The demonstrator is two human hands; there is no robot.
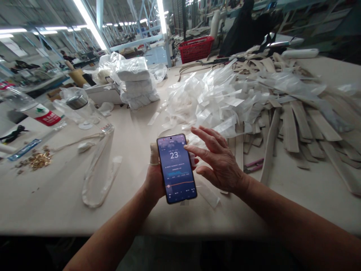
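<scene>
Pale tabletop (56, 218): fingers of the left hand (155, 180) clasp the phone (180, 171) above it, display up; fingers of the right hand (220, 163) spread, empty, index at the phone's edge, contact unclear. Step looks like display reading; a swipe would call for a steady clasp. Beyond: plastic scraps (218, 92), beige strips (290, 120).
</scene>
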